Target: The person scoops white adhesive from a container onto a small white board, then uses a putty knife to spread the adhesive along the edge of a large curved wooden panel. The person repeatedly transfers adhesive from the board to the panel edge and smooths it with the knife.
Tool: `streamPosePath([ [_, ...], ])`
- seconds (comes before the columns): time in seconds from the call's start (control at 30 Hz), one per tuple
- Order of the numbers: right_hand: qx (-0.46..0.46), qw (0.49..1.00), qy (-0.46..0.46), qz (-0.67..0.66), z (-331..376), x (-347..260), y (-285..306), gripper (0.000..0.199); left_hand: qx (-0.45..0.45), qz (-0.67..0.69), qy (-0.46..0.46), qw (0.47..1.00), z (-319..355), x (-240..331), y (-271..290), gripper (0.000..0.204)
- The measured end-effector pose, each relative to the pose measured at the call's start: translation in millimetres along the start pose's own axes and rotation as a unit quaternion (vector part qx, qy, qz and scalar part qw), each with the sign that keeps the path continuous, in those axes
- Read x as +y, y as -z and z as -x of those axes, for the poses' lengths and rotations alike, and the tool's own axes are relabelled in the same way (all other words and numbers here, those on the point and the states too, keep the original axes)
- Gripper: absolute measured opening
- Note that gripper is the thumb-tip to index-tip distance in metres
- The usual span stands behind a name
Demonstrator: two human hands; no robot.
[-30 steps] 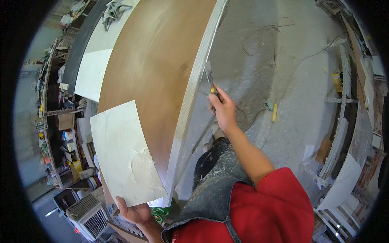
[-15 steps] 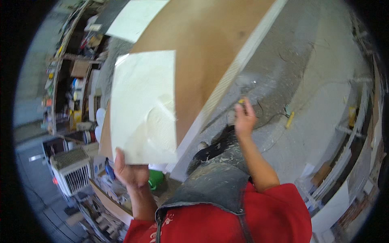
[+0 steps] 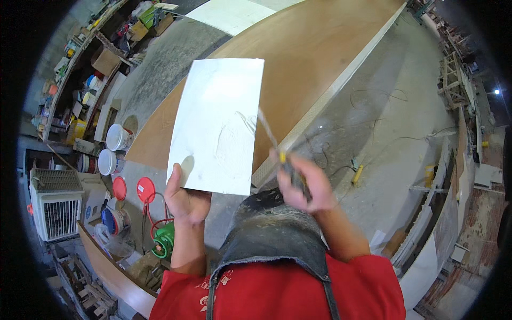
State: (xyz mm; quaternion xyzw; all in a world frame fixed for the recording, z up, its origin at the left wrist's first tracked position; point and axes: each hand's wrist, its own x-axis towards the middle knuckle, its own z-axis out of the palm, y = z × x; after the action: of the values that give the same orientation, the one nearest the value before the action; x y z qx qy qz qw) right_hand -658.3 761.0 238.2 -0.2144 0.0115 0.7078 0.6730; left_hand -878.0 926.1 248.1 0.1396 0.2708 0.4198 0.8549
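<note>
My left hand [image 3: 186,200] grips the lower left corner of a flat white board [image 3: 213,122], thumb on its face and fingers beneath. A smear of whitish paste [image 3: 229,146] lies on the lower right part of the board. In my right hand [image 3: 312,186] is a putty knife [image 3: 292,173] with a dark handle and a yellow collar. Its blade, blurred by motion and seen nearly edge-on, points up and left to the board's right edge. Whether the blade touches the board I cannot tell. Beyond the board spreads a large brown panel [image 3: 298,58] with a pale edge.
Shelves with tubs and boxes [image 3: 106,61] line the left. White buckets [image 3: 118,137], red lids [image 3: 145,189], a green machine [image 3: 164,240] and an air cooler [image 3: 56,208] stand at left. A cable and a yellow-handled object [image 3: 357,175] lie on the floor at right.
My right hand has come down and left toward the board, bringing the putty knife to its right edge. The board has shifted right and slightly up; the view has turned.
</note>
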Motion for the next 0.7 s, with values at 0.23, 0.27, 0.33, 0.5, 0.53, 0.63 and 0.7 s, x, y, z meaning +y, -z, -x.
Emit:
streamPosePath([
  [0.23,0.087,0.938,-0.01,0.335,27.1,-12.6,-40.4,0.041,-0.011,-0.071,-0.074,0.995,9.9,14.3,18.2,0.057],
  [0.27,0.093,0.926,-0.042,0.363,38.4,-0.7,-38.4,0.042,-0.01,-0.081,-0.106,0.991,13.3,9.1,15.8,0.058],
  [0.33,0.065,0.929,-0.007,0.364,36.6,28.1,-29.7,0.045,-0.017,-0.099,-0.151,0.983,15.4,-5.1,8.8,0.06],
  [0.5,0.063,0.958,0.044,0.276,10.6,36.5,-45.2,0.045,-0.082,-0.185,-0.203,0.958,30.1,-23.9,-1.9,0.064],
  [0.53,0.064,0.962,0.055,0.259,9.4,33.7,-48.3,0.043,-0.092,-0.199,-0.199,0.955,32.8,-25.2,-1.4,0.065],
  [0.63,0.067,0.971,0.077,0.214,5.0,20.3,-49.1,0.041,-0.113,-0.234,-0.182,0.948,41.2,-28.5,1.4,0.066],
  [0.7,0.076,0.963,0.081,0.247,0.1,-0.3,-46.5,0.041,-0.119,-0.248,-0.161,0.948,43.1,-21.9,6.3,0.066],
])
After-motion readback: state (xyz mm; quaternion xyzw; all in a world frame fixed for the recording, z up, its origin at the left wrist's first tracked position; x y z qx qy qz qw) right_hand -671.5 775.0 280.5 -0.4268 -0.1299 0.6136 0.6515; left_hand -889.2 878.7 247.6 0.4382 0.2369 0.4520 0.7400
